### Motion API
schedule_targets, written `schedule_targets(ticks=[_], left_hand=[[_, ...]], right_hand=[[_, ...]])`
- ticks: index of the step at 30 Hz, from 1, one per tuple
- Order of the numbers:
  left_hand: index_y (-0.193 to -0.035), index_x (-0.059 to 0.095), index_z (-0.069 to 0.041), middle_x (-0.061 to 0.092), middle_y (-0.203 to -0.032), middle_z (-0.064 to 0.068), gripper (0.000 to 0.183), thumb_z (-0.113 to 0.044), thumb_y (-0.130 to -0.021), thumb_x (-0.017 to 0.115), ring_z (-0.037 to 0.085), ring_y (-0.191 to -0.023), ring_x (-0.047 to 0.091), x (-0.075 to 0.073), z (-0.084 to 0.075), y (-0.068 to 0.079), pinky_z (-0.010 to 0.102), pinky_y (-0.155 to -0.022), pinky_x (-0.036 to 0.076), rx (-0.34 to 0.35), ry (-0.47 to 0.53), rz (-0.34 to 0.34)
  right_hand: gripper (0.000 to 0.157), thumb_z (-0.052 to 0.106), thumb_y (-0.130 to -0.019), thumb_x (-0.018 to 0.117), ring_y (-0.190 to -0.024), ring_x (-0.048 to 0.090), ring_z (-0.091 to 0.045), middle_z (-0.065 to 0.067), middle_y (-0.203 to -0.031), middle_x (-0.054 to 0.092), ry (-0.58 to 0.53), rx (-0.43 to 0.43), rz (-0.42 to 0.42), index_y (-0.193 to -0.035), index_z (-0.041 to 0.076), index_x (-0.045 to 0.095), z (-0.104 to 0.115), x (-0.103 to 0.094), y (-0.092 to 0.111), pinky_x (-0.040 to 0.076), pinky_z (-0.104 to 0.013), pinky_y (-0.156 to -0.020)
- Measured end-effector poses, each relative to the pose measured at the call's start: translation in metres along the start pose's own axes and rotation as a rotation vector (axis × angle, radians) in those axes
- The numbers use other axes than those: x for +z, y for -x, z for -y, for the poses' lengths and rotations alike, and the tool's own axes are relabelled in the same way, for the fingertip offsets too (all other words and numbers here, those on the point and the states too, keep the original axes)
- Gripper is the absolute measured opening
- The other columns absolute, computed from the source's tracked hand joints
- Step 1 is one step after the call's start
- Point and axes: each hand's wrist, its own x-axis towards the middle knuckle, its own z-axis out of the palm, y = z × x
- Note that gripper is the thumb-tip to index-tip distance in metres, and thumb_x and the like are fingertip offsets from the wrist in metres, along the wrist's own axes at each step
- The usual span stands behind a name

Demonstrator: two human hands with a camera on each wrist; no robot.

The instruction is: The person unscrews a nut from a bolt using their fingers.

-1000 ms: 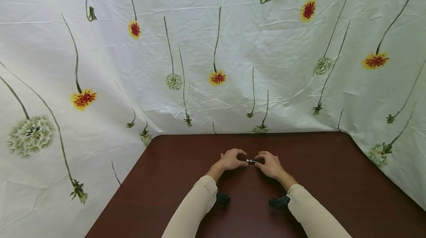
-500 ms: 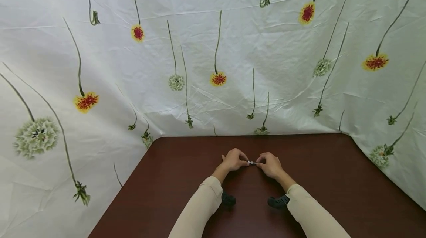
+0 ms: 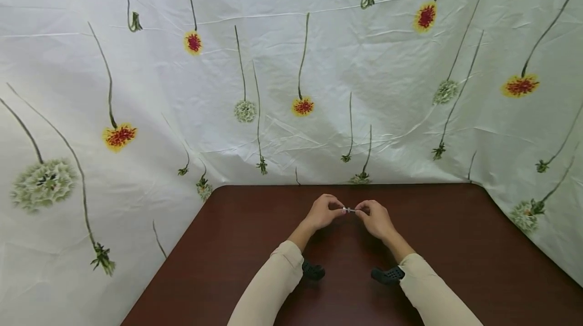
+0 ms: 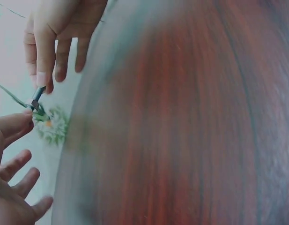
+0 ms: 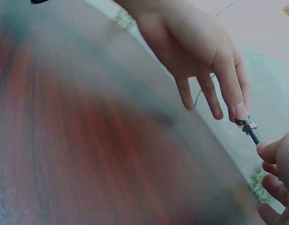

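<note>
Above the bench (image 3: 237, 235), toward its far edge, the bolt (image 5: 255, 136) spans the left hand (image 3: 322, 212), pinching the end beside the nut (image 5: 249, 127), and the right hand (image 3: 376, 219), pinching the threaded end, and looks light, stiff, perhaps slick, best held by its ends.

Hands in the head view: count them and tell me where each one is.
2. The left hand pinches one end of the bolt; the right hand pinches its other end. No others show.
</note>
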Motion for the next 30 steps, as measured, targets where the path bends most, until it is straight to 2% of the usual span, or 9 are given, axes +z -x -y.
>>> schedule_targets(ticks=[3, 5, 8, 11, 15, 19, 21, 25, 30], left_hand=[[-0.102, 0.079, -0.010, 0.058, -0.135, 0.013, 0.011, -0.019, -0.097, 0.077, 0.028, -0.119, 0.061, 0.002, -0.003, 0.001, 0.044, -0.097, 0.051, -0.024, 0.100, -0.025], [-0.103, 0.079, -0.013, 0.061, -0.130, 0.007, 0.010, -0.021, -0.097, 0.076, 0.024, -0.112, 0.063, 0.003, -0.004, 0.003, 0.039, -0.088, 0.055, -0.035, 0.162, -0.034], [-0.103, 0.078, -0.016, 0.066, -0.117, -0.002, 0.010, -0.023, -0.097, 0.076, 0.017, -0.103, 0.063, 0.003, -0.007, 0.004, 0.035, -0.079, 0.054, -0.040, 0.235, -0.042], [-0.102, 0.078, -0.014, 0.069, -0.105, -0.004, 0.009, -0.021, -0.097, 0.076, 0.015, -0.097, 0.062, 0.000, -0.011, 0.008, 0.035, -0.077, 0.052, -0.027, 0.291, -0.062], [-0.102, 0.077, -0.008, 0.073, -0.099, -0.001, 0.010, -0.015, -0.095, 0.077, 0.015, -0.092, 0.065, -0.006, -0.018, 0.014, 0.036, -0.077, 0.054, 0.002, 0.386, -0.092], [-0.107, 0.077, -0.002, 0.075, -0.099, 0.007, 0.016, -0.011, -0.094, 0.078, 0.017, -0.089, 0.067, -0.009, -0.026, 0.016, 0.033, -0.074, 0.053, 0.070, 0.467, -0.127], [-0.109, 0.077, 0.000, 0.075, -0.099, 0.009, 0.019, -0.010, -0.094, 0.078, 0.017, -0.089, 0.068, -0.012, -0.031, 0.016, 0.031, -0.073, 0.052, 0.108, 0.484, -0.144], [-0.111, 0.078, -0.002, 0.076, -0.099, 0.006, 0.019, -0.010, -0.094, 0.078, 0.016, -0.089, 0.068, -0.019, -0.039, 0.017, 0.030, -0.074, 0.052, 0.160, 0.483, -0.166], [-0.107, 0.079, -0.004, 0.077, -0.099, 0.005, 0.016, -0.008, -0.093, 0.079, 0.014, -0.088, 0.068, -0.028, -0.047, 0.020, 0.030, -0.076, 0.053, 0.214, 0.463, -0.174]], right_hand=[[0.009, 0.011, -0.104, 0.065, -0.090, 0.060, -0.028, -0.015, -0.116, 0.067, -0.038, 0.024, -0.009, -0.108, 0.005, 0.071, 0.003, -0.004, 0.001, 0.049, -0.044, -0.074], [0.009, 0.011, -0.105, 0.064, -0.088, 0.062, -0.028, -0.015, -0.112, 0.069, -0.079, 0.034, -0.011, -0.109, 0.005, 0.069, 0.005, -0.007, 0.003, 0.049, -0.043, -0.074], [0.009, 0.009, -0.105, 0.063, -0.095, 0.066, -0.032, -0.017, -0.108, 0.071, -0.156, 0.048, -0.029, -0.109, 0.003, 0.068, 0.008, -0.010, 0.005, 0.052, -0.044, -0.078], [0.011, 0.007, -0.105, 0.062, -0.100, 0.067, -0.036, -0.020, -0.107, 0.071, -0.223, 0.040, -0.040, -0.110, 0.000, 0.068, 0.013, -0.011, 0.007, 0.054, -0.044, -0.080], [0.012, 0.007, -0.104, 0.062, -0.101, 0.066, -0.039, -0.020, -0.108, 0.070, -0.275, 0.026, -0.054, -0.112, -0.001, 0.068, 0.023, -0.012, 0.009, 0.055, -0.043, -0.081], [0.014, 0.006, -0.105, 0.061, -0.104, 0.064, -0.041, -0.023, -0.109, 0.068, -0.335, 0.021, -0.074, -0.114, -0.003, 0.066, 0.035, -0.018, 0.013, 0.054, -0.049, -0.088], [0.014, 0.006, -0.105, 0.061, -0.103, 0.064, -0.041, -0.025, -0.109, 0.067, -0.365, 0.010, -0.088, -0.114, -0.003, 0.066, 0.042, -0.022, 0.013, 0.054, -0.049, -0.089], [0.015, 0.006, -0.104, 0.062, -0.097, 0.064, -0.038, -0.025, -0.104, 0.068, -0.396, -0.027, -0.107, -0.114, -0.005, 0.066, 0.054, -0.029, 0.014, 0.055, -0.042, -0.083], [0.015, 0.005, -0.103, 0.064, -0.090, 0.064, -0.026, -0.018, -0.098, 0.068, -0.431, -0.053, -0.124, -0.112, -0.006, 0.067, 0.065, -0.034, 0.016, 0.055, -0.032, -0.078]])
